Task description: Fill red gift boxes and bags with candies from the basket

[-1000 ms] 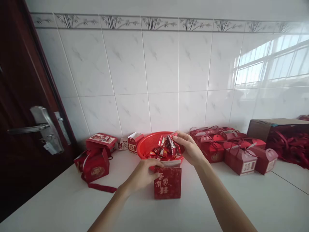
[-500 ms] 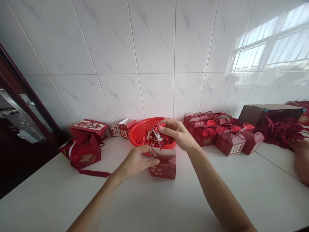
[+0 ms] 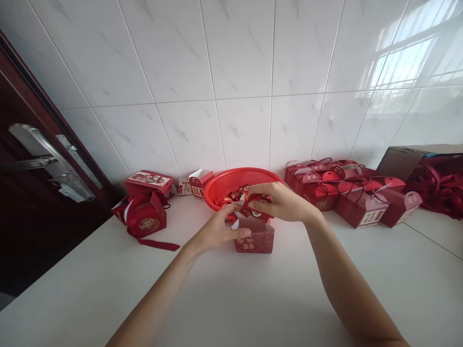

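A small dark red gift box (image 3: 258, 242) with gold lettering stands upright on the white tabletop, its top open. My left hand (image 3: 219, 227) grips the box's left side, thumb on the front face and fingers at the rear. Just above the opening, my right hand (image 3: 280, 201) pinches a candy in a dark red wrapper (image 3: 261, 216), its fingers bent downward and partly covering it. Right behind the box sits a red plastic colander (image 3: 220, 185), which contains several wrapped candies (image 3: 237, 193). The inside of the box is mostly hidden.
Red boxes (image 3: 148, 217) with a trailing ribbon lie at the left, near a door handle (image 3: 54, 164). An opened small box (image 3: 198, 184) leans by the colander. Several closed gift boxes (image 3: 361, 207) stand right, beside a carton (image 3: 398, 161) of dark red ribbons (image 3: 437, 188). Tiled wall behind.
My right hand has lowered the candy from above the colander to the box opening. My left hand stays on the box. The view has shifted left; another person's hand at the right edge is gone.
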A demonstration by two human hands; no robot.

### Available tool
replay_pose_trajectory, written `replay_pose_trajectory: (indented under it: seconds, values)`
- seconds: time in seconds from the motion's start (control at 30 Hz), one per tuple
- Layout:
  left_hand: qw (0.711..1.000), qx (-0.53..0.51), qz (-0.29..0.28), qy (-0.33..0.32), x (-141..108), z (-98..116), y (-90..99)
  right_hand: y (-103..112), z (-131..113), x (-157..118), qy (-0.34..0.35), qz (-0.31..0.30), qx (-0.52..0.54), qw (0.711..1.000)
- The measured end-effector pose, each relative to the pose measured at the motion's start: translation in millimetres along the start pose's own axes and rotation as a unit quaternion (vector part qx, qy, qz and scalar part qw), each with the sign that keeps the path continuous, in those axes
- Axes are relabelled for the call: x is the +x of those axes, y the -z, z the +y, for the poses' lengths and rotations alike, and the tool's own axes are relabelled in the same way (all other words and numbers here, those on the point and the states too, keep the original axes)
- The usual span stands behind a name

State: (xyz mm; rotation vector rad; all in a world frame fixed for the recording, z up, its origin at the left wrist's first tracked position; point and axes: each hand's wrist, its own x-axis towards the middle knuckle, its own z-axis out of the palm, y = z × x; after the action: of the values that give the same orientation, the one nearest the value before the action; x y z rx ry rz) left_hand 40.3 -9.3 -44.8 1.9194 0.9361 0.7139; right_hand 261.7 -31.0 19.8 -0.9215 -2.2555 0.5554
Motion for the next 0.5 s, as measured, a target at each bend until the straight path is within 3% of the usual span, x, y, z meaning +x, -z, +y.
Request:
replay_pose_trajectory:
  seconds: [0.2,0.5]
  values:
    - [1.000,-0.005,0.003,0.003,2,-1,-0.8,-9,1,5,0.007,0.008,-0.071,0.997]
    - [1.000,-0.020,0.009,0.004,3,-4,-0.9,-16,1,7,-0.002,0.010,-0.081,0.997]
